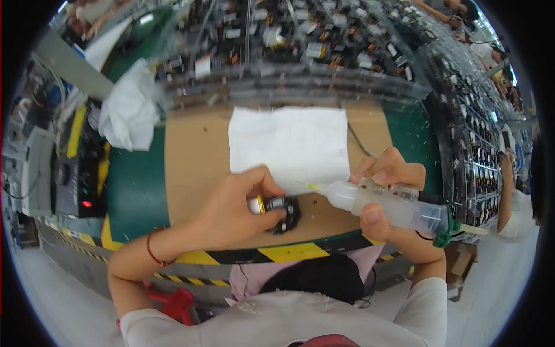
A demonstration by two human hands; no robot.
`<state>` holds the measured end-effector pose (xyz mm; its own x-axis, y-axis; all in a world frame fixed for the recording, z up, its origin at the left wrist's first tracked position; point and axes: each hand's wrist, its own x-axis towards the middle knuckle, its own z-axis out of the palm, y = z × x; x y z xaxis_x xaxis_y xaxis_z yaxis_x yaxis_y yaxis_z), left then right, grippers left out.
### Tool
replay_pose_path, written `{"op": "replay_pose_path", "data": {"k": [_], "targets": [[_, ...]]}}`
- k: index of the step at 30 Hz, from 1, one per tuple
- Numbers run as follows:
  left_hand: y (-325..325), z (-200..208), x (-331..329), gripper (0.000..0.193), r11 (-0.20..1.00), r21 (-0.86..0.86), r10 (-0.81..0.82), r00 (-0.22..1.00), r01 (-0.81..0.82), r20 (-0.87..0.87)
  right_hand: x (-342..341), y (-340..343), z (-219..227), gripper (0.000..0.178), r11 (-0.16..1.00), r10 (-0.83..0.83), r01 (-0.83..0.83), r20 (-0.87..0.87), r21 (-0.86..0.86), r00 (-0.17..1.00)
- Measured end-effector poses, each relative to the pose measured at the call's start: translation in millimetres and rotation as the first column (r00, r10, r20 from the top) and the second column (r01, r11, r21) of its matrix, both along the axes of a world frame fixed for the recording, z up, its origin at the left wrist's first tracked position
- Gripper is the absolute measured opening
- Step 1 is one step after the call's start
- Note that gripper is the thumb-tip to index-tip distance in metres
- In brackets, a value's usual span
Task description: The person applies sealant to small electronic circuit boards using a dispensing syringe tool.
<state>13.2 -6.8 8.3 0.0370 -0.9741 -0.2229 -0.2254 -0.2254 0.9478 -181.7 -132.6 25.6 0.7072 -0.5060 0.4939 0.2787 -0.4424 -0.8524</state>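
Note:
My left hand [231,208] pinches a small black electronic part [284,214] between thumb and fingers, low over the cardboard near the table's front edge. A silver piece with a yellow band [256,204] shows beside my fingers; whether it belongs to the black part I cannot tell. Wrapped in my right hand [384,179] is a glue syringe [381,202], a fat translucent barrel with a green clamp at its rear end. Its yellow needle tip points left toward the black part, a little apart from it. A white sheet [289,144] lies just beyond both hands.
Brown cardboard [196,156] covers the middle of the green tabletop [133,191]. Clear trays crowded with small parts [289,46] fill the back. At left stand a crumpled white cloth [130,107] and a black box with a red light [81,185]. Other people work at right.

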Motion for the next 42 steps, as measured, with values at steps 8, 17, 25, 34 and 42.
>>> {"op": "replay_pose_path", "data": {"k": [8, 17, 25, 34, 42], "targets": [[-26.8, 60.8, 27.6, 0.047, 0.973, -0.229, -0.149, 0.801, 0.016, -0.579, 2.1, -2.2, -15.3, 0.032, 0.934, -0.329, 0.326, -0.006, 0.147, 0.944], [-90.9, 127.3, 138.0, 0.05, 0.975, -0.216, 0.148, 0.868, -0.048, 0.474, 11.0, -0.9, -19.9, 0.03, 0.942, -0.294, 0.282, 0.045, 0.18, 0.955], [-89.1, 100.0, 189.3, 0.052, 0.988, -0.153, 0.119, 0.545, 0.017, 0.83, 12.9, -1.6, -15.5, 0.028, 0.954, -0.286, 0.277, 0.07, 0.11, 0.956], [-114.6, 93.0, 207.0, 0.033, 0.981, -0.181, 0.187, 0.571, -0.067, 0.8, 15.5, -0.8, -18.0, 0.027, 0.951, -0.299, 0.291, 0.086, 0.102, 0.95], [-154.2, 63.2, 212.2, 0.046, 0.925, -0.197, 0.216, 0.023, -0.326, 0.976, 13.7, 0.2, -20.8, 0.026, 0.963, -0.237, 0.24, -0.033, 0.122, 0.971]]}}
